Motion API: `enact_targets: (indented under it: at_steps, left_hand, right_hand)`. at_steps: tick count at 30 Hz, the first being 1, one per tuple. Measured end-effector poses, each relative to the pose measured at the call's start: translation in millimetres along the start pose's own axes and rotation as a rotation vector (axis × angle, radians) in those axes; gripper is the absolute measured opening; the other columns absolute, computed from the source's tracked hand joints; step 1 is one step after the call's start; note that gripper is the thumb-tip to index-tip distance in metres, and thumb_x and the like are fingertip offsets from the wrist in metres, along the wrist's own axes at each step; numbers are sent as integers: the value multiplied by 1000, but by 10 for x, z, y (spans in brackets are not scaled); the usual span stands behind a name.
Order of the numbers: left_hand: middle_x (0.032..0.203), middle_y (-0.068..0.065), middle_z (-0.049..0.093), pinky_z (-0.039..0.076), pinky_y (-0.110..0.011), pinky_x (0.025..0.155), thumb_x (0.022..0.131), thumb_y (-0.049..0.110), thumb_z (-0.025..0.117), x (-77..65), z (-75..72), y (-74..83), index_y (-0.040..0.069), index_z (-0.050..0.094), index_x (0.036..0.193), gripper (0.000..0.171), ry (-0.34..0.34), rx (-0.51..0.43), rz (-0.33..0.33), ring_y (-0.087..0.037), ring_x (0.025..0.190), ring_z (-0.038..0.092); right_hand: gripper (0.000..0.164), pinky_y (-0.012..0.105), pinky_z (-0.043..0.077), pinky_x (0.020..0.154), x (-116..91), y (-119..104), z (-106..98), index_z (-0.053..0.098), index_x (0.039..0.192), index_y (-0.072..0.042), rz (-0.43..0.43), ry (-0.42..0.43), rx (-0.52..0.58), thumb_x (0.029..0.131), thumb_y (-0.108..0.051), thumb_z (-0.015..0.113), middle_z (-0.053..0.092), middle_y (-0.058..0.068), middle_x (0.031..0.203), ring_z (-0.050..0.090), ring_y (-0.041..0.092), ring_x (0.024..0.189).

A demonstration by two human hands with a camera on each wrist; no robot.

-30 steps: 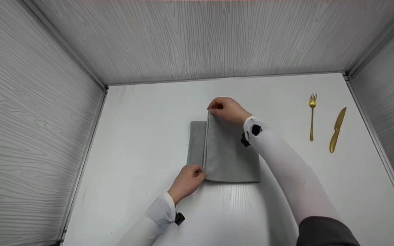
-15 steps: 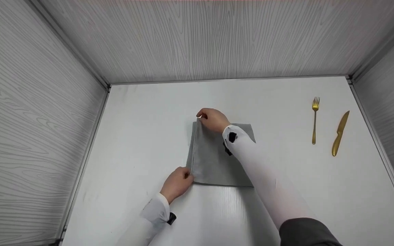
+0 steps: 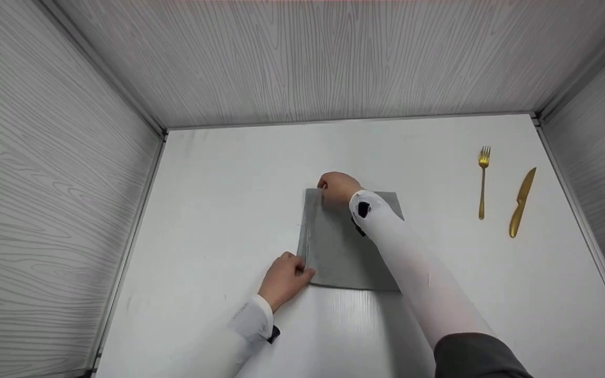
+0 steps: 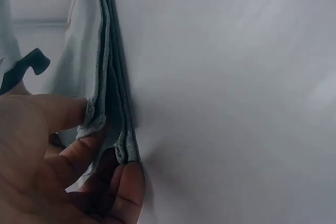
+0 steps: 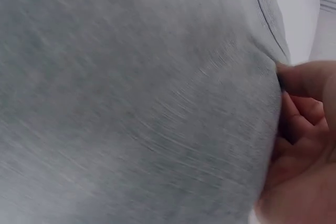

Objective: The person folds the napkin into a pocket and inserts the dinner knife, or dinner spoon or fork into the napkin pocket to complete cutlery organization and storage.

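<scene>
A grey cloth napkin (image 3: pixel 342 252), folded over in layers, lies on the white table in the head view. My left hand (image 3: pixel 285 278) is at its near left corner. In the left wrist view, thumb and forefinger pinch the upper layers of the napkin (image 4: pixel 86 66), while other fingers touch the lower layers' corner. My right hand (image 3: pixel 340 188) is at the far edge, a little in from the far left corner. In the right wrist view the right thumb and fingers (image 5: pixel 302 80) pinch the napkin's edge. The right forearm hides part of the cloth.
A gold fork (image 3: pixel 483 181) lies at the right of the white table (image 3: pixel 218 210), with a gold knife (image 3: pixel 522 205) beside it. Wood-grain panels (image 3: pixel 292 63) enclose the back and both sides.
The napkin's upper layers have come left over the lower part, leaving only a narrow strip at the left. My right hand has lowered and latterly shifted slightly right along the far edge.
</scene>
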State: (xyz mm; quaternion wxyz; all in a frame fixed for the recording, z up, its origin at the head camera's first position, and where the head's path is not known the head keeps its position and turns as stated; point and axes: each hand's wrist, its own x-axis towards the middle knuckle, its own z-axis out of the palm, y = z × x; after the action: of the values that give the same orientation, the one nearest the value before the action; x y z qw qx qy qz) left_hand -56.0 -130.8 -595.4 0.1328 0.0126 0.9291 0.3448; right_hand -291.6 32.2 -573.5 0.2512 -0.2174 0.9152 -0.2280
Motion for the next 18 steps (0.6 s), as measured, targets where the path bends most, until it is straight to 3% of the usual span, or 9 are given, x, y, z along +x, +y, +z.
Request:
enact_targets:
  at_steps: [5,12,18]
  left_hand:
    - [82,3,52,40,-26,62,95,37,65,-3,90,105,17,60,74,30,-59,-27,47,-11,69,45]
    - [74,5,46,36,-25,60,97,33,63,-6,77,100,16,55,72,31,-59,-29,12,-11,66,41]
    - [73,5,56,43,-27,62,99,29,59,-5,42,77,14,67,79,26,-99,-3,-29,-11,65,48]
  right_hand:
    - [29,44,52,95,-60,137,-139,71,118,-10,27,-61,26,96,-21,55,69,8,119,63,26,107]
    - [22,42,50,90,-41,168,-59,63,117,-10,-90,-25,93,103,-21,50,65,11,117,59,23,101]
    - [23,43,50,96,-16,176,49,64,118,-10,-16,23,91,104,-24,52,66,10,119,61,25,107]
